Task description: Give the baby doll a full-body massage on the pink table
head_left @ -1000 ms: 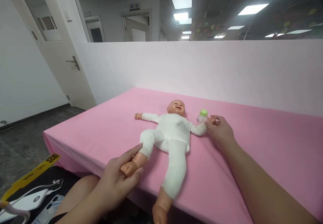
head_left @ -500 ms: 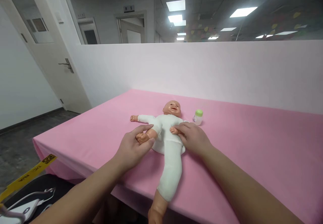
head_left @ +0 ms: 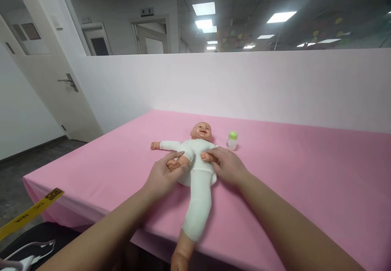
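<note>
A baby doll (head_left: 200,181) in a white cloth body lies on its back on the pink-covered table (head_left: 269,181), its head toward the wall. My left hand (head_left: 165,173) is closed round the doll's bent leg near the foot, which is folded up toward its belly. My right hand (head_left: 227,164) grips the doll's arm close to its small hand, held over the belly. The doll's other leg stretches toward me, its foot past the table's front edge. Its other arm lies out to the left.
A small clear bottle (head_left: 231,141) with a green cap stands right of the doll's head. A white wall (head_left: 259,87) with a window above it borders the table's back. A yellow strip (head_left: 32,214) and a black seat (head_left: 42,238) are at lower left. A door (head_left: 61,79) stands at left.
The view has turned slightly right, so everything sits further left. The bent leg in my left hand has shifted slightly toward the doll's belly. Both hands keep their hold.
</note>
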The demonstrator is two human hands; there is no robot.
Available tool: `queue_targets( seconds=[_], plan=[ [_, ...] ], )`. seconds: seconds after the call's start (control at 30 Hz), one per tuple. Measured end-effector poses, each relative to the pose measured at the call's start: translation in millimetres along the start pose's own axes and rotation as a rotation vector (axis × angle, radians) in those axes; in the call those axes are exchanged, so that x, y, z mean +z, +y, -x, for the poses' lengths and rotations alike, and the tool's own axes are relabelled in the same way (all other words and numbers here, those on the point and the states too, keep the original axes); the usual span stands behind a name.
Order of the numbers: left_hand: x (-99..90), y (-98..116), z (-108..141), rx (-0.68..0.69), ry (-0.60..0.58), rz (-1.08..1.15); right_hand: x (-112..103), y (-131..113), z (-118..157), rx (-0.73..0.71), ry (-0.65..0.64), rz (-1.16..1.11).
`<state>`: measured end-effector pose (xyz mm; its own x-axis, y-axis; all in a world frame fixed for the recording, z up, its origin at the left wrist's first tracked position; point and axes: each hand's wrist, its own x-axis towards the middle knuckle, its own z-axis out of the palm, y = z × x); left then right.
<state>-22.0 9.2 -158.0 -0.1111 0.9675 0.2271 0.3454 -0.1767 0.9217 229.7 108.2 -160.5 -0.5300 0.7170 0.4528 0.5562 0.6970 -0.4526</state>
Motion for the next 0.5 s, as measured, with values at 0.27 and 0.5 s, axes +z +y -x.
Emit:
queue_targets(
  seconds=[0.27,0.5],
  plan=[
    [-40.6,-3.7,61.4,-0.055,0.082,-0.109,-17.0,50.0,-1.0,0.421,0.45,-0.296],
    [-68.4,-19.0,129.6,-0.03,0.163,-0.329,-35.7,120.1,11.5,0.791,0.527,-0.292]
  ],
)
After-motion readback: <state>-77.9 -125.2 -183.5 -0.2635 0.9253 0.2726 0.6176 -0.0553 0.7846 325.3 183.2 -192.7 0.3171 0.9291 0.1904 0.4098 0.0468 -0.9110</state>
